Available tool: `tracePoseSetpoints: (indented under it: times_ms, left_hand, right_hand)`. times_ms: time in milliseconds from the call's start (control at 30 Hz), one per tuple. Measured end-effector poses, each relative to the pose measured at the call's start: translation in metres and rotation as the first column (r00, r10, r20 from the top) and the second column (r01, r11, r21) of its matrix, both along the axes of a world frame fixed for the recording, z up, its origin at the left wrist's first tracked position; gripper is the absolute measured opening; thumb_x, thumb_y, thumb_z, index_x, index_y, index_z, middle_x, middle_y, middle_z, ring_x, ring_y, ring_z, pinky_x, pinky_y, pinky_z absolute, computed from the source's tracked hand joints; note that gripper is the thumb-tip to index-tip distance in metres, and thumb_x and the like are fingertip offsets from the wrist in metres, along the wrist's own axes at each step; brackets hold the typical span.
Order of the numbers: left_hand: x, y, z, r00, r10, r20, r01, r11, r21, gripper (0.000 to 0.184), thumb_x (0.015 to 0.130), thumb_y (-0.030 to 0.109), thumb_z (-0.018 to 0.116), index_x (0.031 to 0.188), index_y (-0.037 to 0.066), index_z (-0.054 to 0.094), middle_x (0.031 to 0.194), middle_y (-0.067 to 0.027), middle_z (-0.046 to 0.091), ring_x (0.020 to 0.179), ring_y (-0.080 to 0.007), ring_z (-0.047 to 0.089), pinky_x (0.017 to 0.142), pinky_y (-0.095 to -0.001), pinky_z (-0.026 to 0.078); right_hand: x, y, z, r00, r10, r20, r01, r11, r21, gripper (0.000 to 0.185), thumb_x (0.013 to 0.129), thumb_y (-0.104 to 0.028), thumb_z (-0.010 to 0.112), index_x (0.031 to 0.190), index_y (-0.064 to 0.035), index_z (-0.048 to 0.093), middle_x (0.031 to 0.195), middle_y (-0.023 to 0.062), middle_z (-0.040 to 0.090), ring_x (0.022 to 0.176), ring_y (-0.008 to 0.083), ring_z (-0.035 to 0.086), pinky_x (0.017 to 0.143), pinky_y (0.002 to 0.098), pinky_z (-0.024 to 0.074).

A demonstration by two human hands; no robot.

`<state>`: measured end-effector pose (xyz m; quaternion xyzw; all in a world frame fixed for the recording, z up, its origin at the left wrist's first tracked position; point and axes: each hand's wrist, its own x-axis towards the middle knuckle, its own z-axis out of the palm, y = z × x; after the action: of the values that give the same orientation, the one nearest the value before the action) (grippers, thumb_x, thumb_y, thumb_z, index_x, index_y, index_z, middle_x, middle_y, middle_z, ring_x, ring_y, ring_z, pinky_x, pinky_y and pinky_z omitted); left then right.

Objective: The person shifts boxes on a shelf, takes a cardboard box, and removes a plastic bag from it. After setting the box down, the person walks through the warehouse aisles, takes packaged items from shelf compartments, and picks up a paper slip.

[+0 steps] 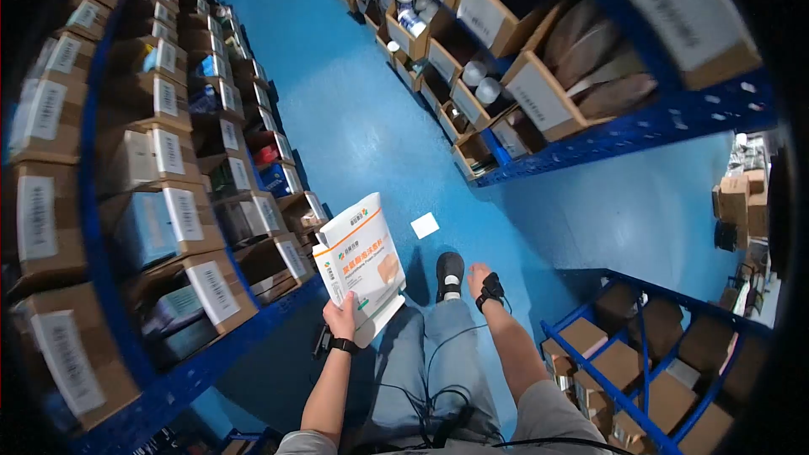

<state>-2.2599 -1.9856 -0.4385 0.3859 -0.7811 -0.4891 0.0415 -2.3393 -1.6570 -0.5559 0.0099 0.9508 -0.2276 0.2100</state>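
Note:
My left hand (pixel 340 317) is closed on the lower edge of a white foam dressing box (pixel 361 257), thumb over its printed front. The box has orange lettering and an orange stripe, and it is tilted in front of my left thigh. A white flap or second pack shows below its bottom edge; I cannot tell which. My right hand (pixel 479 277) hangs beside my right leg with nothing visible in it, its fingers loose and partly foreshortened. Both wrists wear black straps.
Blue shelving with labelled cardboard bins (pixel 202 291) lines my left. More bins (pixel 539 93) holding bottles and bags stand at the upper right. A white paper square (pixel 425 225) lies on the blue floor (pixel 362 118). A low blue rack (pixel 645 345) with cartons is at my right.

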Motion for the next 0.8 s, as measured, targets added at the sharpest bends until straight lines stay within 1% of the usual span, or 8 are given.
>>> tracePoseSetpoints:
  times_ms: [67,167,267,333,433,567,667,800]
  left_hand:
    - [-0.004,-0.001,-0.048,1.0,-0.027,0.015,0.029,0.993,-0.114,0.024,0.083,0.015,0.066,0.095,-0.006,0.065,0.083,-0.0166,0.069,0.074,-0.0181,0.067,0.066,-0.0311,0.05]
    - [-0.016,0.004,-0.104,0.999,-0.02,0.037,0.027,0.983,-0.182,0.019,0.082,0.01,0.066,0.093,-0.006,0.065,0.079,-0.0174,0.068,0.07,-0.0186,0.067,0.064,-0.0306,0.05]
    - [-0.025,0.003,-0.168,0.998,-0.031,-0.049,0.019,0.974,-0.224,0.016,0.081,0.008,0.066,0.091,-0.005,0.065,0.078,-0.016,0.068,0.073,-0.0181,0.067,0.066,-0.0303,0.049]
    - [-0.035,0.002,-0.197,0.998,-0.013,-0.057,0.001,0.976,-0.217,0.016,0.082,0.008,0.067,0.089,-0.006,0.065,0.079,-0.0145,0.069,0.073,-0.0168,0.066,0.066,-0.0295,0.049]
    - [-0.052,0.002,-0.223,0.993,0.074,-0.088,-0.085,0.987,-0.137,0.018,0.083,0.01,0.068,0.086,-0.007,0.065,0.078,-0.0096,0.068,0.07,-0.0115,0.061,0.065,-0.0269,0.048]
    - [-0.052,-0.012,-0.26,0.98,0.066,-0.186,-0.084,0.992,-0.09,0.018,0.083,0.009,0.067,0.088,-0.007,0.064,0.079,-0.0104,0.068,0.071,-0.0118,0.061,0.064,-0.027,0.048]
    - [-0.05,-0.018,-0.264,0.994,-0.033,-0.102,0.017,0.989,-0.146,0.021,0.085,0.01,0.066,0.094,-0.008,0.062,0.087,-0.0098,0.067,0.079,-0.0122,0.06,0.072,-0.0262,0.047]
    - [-0.059,-0.022,-0.263,0.996,-0.04,-0.075,0.029,0.99,-0.135,0.02,0.085,0.01,0.066,0.093,-0.008,0.062,0.085,-0.0093,0.067,0.078,-0.0119,0.06,0.071,-0.0264,0.047]
  right_hand:
    - [-0.03,-0.004,-0.051,0.996,0.059,0.059,-0.06,0.998,0.013,0.019,0.075,-0.006,0.062,0.094,-0.0058,0.058,0.093,0.0148,0.06,0.09,0.0334,0.058,0.076,0.0432,0.0471]
    - [-0.073,-0.013,-0.136,0.937,0.348,0.026,-0.347,0.923,0.166,0.02,0.076,-0.01,0.06,0.096,-0.0088,0.06,0.098,0.0104,0.059,0.096,0.0289,0.057,0.08,0.0402,0.0462]
    - [-0.104,-0.029,-0.221,0.908,0.418,0.016,-0.415,0.895,0.166,0.023,0.075,-0.009,0.06,0.098,-0.01,0.06,0.099,0.0089,0.058,0.096,0.0267,0.056,0.082,0.0393,0.0451]
    - [-0.115,-0.04,-0.275,0.882,0.467,-0.057,-0.454,0.877,0.155,0.019,0.082,-0.008,0.05,0.098,-0.0088,0.06,0.1,0.0108,0.059,0.098,0.0273,0.056,0.082,0.0392,0.0443]
    - [-0.13,-0.059,-0.323,0.872,0.489,-0.029,-0.485,0.869,0.1,0.035,0.082,-0.011,0.056,0.117,-0.0101,0.055,0.117,0.0102,0.054,0.112,0.026,0.05,0.092,0.0381,0.04]
    - [-0.138,-0.074,-0.358,0.788,0.615,-0.023,-0.609,0.784,0.118,0.064,0.068,-0.018,0.076,0.125,-0.0128,0.046,0.125,0.0078,0.047,0.115,0.0267,0.047,0.096,0.0401,0.0363]
    - [-0.136,-0.075,-0.362,0.828,0.561,-0.02,-0.557,0.825,0.092,0.064,0.067,-0.02,0.076,0.124,-0.0136,0.047,0.124,0.0084,0.048,0.115,0.0268,0.047,0.095,0.0396,0.036]
    - [-0.127,-0.079,-0.382,0.782,0.592,-0.194,-0.547,0.802,0.24,0.041,0.069,-0.013,0.072,0.106,-0.0115,0.054,0.103,0.0084,0.053,0.103,0.0265,0.051,0.088,0.0392,0.0389]
